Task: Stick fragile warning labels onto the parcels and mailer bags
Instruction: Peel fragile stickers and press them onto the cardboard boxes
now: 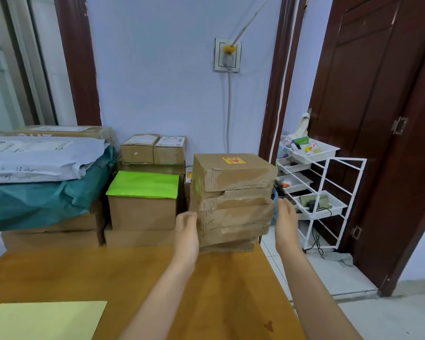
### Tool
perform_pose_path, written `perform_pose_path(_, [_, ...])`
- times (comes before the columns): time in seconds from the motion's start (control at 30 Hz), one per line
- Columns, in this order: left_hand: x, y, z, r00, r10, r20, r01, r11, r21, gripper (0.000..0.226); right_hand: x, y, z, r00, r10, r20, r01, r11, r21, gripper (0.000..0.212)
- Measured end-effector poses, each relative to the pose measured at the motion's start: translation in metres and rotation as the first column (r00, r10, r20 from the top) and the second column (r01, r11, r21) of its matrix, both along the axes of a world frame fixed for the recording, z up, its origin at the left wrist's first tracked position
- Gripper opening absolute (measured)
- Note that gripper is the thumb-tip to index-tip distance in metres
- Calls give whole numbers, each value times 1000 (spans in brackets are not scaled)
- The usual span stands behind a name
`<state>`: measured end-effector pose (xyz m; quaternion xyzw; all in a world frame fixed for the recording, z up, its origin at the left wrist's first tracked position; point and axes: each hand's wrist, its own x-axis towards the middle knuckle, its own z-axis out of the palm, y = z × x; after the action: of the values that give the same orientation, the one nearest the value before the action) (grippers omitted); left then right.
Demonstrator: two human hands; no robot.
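Worn cardboard parcel (233,177), smooth wooden table (133,273)

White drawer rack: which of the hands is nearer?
Right. The right hand is at the parcel stack's rack-side edge, beside the white drawer rack; the left hand is across the stack.

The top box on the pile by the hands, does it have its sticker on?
Yes. The top box has a yellow and red sticker flat on its upper face.

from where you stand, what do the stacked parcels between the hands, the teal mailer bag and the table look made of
Stacked parcels: brown corrugated cardboard, matte; fluted torn edges show, with glossy clear tape bands.
Teal mailer bag: probably thin plastic film; it crumples in soft, slightly shiny folds.
Table: wood or wood-look laminate, smooth orange-brown with a faint sheen; the view cannot settle which.
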<state>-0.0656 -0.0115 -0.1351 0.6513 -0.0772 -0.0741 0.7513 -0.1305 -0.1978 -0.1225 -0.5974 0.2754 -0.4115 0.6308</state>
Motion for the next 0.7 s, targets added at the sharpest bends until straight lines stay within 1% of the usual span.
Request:
perform_pose_path(0.1, [-17,0,-17,999,33,17,-34,999,34,21,-1,12,-18,998,48,-45,-47,999,22,44])
perform_pose_path(0.2, [-26,-1,-26,1000,-1,12,1,1000,23,30,-3,26,-25,996,80,-33,-79,997,26,29])
perform_pose_path(0.33, [-25,6,-26,998,-70,3,70,998,8,45,-2,35,-29,995,100,-20,-99,995,23,38])
perform_pose_path(0.53, [-12,15,-21,988,-152,0,151,988,28,55,4,36,-39,990,132,-41,-130,991,42,49])
perform_pose_path(0.63, [-8,19,-21,983,-186,-4,186,981,51,58,0,41,-41,988,147,-43,-146,989,28,45])
perform_pose_path(0.7, [-7,23,-22,981,-192,1,192,979,69,58,-5,46,-42,992,124,-27,-123,992,15,41])
